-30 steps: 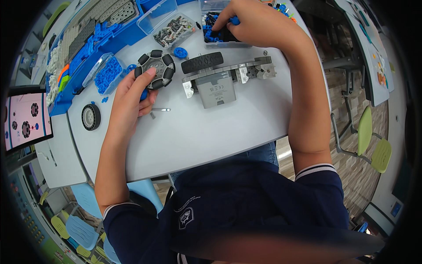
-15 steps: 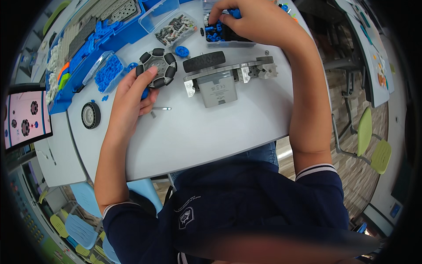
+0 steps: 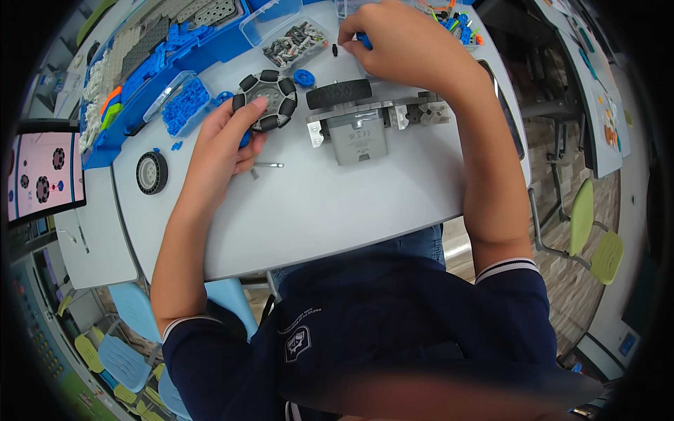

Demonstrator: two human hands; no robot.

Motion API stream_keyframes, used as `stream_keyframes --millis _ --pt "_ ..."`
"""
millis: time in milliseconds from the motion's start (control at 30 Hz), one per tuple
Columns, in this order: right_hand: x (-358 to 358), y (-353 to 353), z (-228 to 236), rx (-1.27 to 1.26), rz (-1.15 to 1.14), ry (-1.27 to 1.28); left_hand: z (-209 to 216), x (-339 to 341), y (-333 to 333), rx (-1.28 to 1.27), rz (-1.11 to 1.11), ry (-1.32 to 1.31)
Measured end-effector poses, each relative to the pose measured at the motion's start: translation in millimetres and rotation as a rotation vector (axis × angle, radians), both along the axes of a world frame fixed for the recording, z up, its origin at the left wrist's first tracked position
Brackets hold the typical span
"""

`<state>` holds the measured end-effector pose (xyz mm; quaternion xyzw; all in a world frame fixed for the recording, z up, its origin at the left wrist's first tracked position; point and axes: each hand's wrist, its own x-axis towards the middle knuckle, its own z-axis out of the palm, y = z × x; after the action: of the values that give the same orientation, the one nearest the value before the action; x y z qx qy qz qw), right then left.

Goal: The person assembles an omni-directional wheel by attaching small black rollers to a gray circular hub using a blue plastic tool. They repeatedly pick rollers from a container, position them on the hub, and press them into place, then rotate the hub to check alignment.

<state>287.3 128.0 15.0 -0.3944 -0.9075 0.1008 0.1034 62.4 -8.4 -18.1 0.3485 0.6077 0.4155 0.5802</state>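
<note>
My left hand [image 3: 228, 137] grips a grey omni wheel [image 3: 275, 99] with black rollers, thumb pressed on its face. A blue piece shows beneath the wheel, among the fingers. My right hand [image 3: 397, 45] is bent over the far side of the table, in front of a clear plastic box [image 3: 354, 7]. Its thumb and fingers close on a small blue part [image 3: 364, 40], mostly hidden by the hand. Beside its fingertips lies a small black connector [image 3: 335, 50]. Between the hands stands an assembly with a grey block [image 3: 359, 137], metal beams and a black-tyred wheel [image 3: 339, 93].
A loose wheel [image 3: 152, 172], a metal shaft [image 3: 269, 165] and a blue disc [image 3: 304, 78] lie about. Boxes hold blue pins [image 3: 186, 105] and grey-white pieces [image 3: 295, 43]. A blue parts tray [image 3: 151, 84] lines the far left, near a screen [image 3: 45, 175]. A phone [image 3: 505, 105] lies right.
The view has shifted slightly. My right hand has come out of the box of blue and black parts, fingers now nearer the table edge of it. My left hand still grips the omni wheel.
</note>
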Motion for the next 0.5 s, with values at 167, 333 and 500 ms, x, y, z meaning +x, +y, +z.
stream_keyframes --millis 167,333,500 --pt "-13.3 -0.4 -10.5 0.221 0.032 -0.109 -1.0 -1.0 0.7 0.013 -0.034 -0.034" --pt "-22.4 4.4 -20.4 0.311 0.011 -0.182 -6.7 -0.2 2.0 0.033 -0.021 -0.035" --pt "-19.1 13.6 -27.8 0.366 0.049 -0.138 -9.7 -3.4 3.5 0.044 -0.081 -0.031"
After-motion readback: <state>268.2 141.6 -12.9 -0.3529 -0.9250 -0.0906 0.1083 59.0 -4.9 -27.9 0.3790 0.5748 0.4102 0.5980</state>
